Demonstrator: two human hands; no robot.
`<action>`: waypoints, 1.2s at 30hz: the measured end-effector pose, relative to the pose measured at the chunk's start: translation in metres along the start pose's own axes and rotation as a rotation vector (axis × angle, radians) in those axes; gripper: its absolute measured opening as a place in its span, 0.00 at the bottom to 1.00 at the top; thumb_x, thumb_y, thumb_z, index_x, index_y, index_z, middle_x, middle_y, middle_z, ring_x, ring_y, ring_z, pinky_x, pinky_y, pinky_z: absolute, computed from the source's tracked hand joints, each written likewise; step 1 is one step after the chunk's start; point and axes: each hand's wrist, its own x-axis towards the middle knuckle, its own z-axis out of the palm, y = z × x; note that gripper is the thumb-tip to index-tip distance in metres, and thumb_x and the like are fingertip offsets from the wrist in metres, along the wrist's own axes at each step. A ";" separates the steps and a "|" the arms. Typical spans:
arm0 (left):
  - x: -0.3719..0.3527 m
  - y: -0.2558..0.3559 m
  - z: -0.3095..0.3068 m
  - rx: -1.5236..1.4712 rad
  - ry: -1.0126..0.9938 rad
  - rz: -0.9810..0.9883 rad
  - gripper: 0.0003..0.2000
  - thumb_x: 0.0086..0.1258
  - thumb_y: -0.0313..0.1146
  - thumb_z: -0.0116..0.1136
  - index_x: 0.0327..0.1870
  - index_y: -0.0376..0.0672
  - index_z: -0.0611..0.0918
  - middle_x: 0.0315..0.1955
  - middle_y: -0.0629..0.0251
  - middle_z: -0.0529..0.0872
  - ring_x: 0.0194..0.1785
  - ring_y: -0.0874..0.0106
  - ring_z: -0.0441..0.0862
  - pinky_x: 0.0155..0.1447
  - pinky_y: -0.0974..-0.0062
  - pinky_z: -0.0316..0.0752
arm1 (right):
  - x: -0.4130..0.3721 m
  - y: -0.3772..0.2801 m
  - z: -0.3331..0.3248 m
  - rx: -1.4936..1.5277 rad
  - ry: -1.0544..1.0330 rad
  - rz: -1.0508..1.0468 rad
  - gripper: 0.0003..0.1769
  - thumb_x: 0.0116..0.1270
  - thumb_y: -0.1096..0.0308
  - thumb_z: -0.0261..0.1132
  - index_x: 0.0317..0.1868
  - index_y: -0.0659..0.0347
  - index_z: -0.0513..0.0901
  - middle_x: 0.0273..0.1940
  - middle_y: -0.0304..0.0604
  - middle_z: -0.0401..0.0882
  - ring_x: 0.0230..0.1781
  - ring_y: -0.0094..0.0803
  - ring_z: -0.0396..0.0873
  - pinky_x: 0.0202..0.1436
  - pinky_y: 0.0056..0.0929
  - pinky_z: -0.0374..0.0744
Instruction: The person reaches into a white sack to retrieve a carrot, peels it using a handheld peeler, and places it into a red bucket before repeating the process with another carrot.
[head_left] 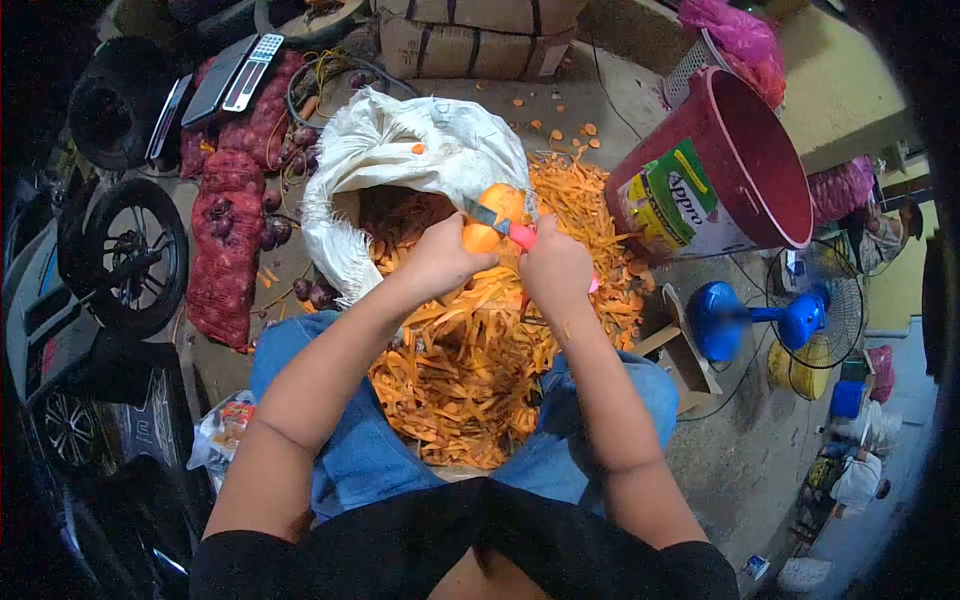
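Note:
My left hand [445,257] is closed around a peeled carrot [481,238], its fingers wrapped on the near side. My right hand [557,264] grips the pink handle of a knife [484,213]; the grey blade points left across the carrot. Just beyond the blade shows another bright orange carrot piece [506,202]. Both hands are over a large heap of orange carrot peelings [455,375] between my knees. A white woven sack [420,135] lies with its mouth toward me, right behind the hands, with a small orange bit on its cloth.
A tall red bucket [740,150] leans at the right, near a blue fan [720,320]. Red net bags of onions [225,250] lie left, beside a motorbike wheel [135,250]. Brown bundled sacks [475,45] stand behind. A person [858,482] is far right.

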 end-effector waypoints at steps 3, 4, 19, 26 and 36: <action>-0.007 0.004 -0.001 0.040 -0.004 0.023 0.20 0.46 0.34 0.59 0.38 0.34 0.69 0.24 0.60 0.76 0.19 0.76 0.73 0.25 0.78 0.70 | 0.007 0.008 0.002 -0.009 -0.005 0.066 0.10 0.48 0.65 0.56 0.28 0.61 0.68 0.17 0.49 0.73 0.19 0.43 0.74 0.23 0.38 0.72; -0.008 0.007 -0.002 0.040 -0.004 0.024 0.20 0.46 0.34 0.59 0.38 0.34 0.69 0.24 0.60 0.76 0.19 0.76 0.73 0.25 0.78 0.70 | 0.010 0.011 0.002 -0.039 -0.013 0.112 0.09 0.49 0.65 0.56 0.28 0.62 0.69 0.18 0.49 0.73 0.19 0.43 0.74 0.24 0.38 0.72; -0.012 -0.010 -0.011 0.031 0.021 0.008 0.22 0.43 0.37 0.60 0.37 0.31 0.71 0.27 0.53 0.77 0.26 0.67 0.76 0.31 0.74 0.70 | 0.017 0.018 -0.011 -0.025 -0.057 0.265 0.12 0.49 0.63 0.55 0.27 0.65 0.73 0.23 0.52 0.75 0.26 0.45 0.76 0.30 0.38 0.74; 0.010 -0.035 -0.012 -0.023 0.041 -0.075 0.22 0.41 0.39 0.61 0.34 0.31 0.72 0.28 0.52 0.77 0.32 0.64 0.76 0.37 0.73 0.69 | -0.003 -0.013 0.003 -0.076 -0.179 -0.022 0.09 0.49 0.67 0.55 0.28 0.64 0.71 0.21 0.48 0.76 0.22 0.40 0.77 0.25 0.34 0.75; -0.006 -0.009 -0.005 0.033 -0.064 -0.118 0.19 0.44 0.35 0.60 0.36 0.34 0.72 0.22 0.61 0.77 0.19 0.75 0.74 0.26 0.78 0.69 | 0.011 0.010 0.011 -0.010 -0.156 0.119 0.14 0.51 0.60 0.56 0.26 0.65 0.72 0.21 0.52 0.75 0.24 0.45 0.75 0.27 0.39 0.73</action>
